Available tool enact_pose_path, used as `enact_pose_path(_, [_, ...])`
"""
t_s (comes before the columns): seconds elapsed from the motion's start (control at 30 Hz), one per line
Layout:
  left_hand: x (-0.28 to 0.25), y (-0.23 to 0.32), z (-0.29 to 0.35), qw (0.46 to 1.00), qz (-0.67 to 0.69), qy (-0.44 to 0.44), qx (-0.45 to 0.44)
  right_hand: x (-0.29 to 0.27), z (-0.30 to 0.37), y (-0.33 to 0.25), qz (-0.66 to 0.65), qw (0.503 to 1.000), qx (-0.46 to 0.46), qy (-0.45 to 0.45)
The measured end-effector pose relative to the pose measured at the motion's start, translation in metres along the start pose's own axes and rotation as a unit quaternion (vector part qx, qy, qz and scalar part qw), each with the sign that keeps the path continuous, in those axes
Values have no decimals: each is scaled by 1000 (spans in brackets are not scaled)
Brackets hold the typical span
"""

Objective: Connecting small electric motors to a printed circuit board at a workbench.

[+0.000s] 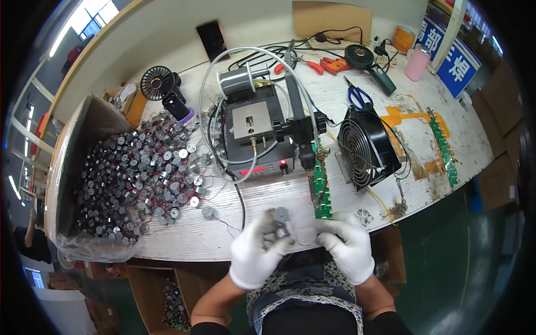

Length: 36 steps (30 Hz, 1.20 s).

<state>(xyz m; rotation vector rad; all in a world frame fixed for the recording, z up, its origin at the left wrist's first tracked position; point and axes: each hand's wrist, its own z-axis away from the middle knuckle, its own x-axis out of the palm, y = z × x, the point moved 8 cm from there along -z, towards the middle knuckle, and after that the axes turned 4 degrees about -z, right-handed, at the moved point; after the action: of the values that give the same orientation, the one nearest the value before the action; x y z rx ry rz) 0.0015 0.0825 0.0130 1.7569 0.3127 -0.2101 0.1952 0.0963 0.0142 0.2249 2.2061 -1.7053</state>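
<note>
My left hand [251,254], in a white glove, is closed on a small round metal motor [281,231], partly covered by the fingers. Opposite it, my white-gloved right hand [352,251] has thumb and forefinger pinched together. A thin wire [304,244] spans from the motor toward those fingertips, and they seem to grip its end. Just beyond my left fingers another small motor [282,213] lies on the table. Past my right hand, a narrow green circuit board [322,192] sits beneath an upright soldering iron [306,148] on a stand.
Left lies a heap of wired motors [139,173], spilling from a plastic-lined box [61,195]. A soldering station [259,142] with a solder spool [235,81] stands ahead. Rightward are a black fan [360,148], blue-handled scissors [360,97] and another green board [444,148].
</note>
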Motion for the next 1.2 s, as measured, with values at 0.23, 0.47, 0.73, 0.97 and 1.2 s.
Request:
enact_pose_path(0.23, [35,20,7,971,-184,-45,144,7,3,7,-71,997,31,-25])
enact_pose_path(0.47, [25,34,0,936,-264,-78,221,2,4,6,-18,998,57,21])
enact_pose_path(0.73, [1,29,-18,875,-436,-27,208,2,1,-4,0,998,32,55])
enact_pose_path(0.97, [20,44,-10,937,-251,-44,240,3,1,-2,-12,997,46,63])
enact_pose_path(1.2, [37,33,-16,964,-181,-98,166,0,3,-1,-32,997,43,55])
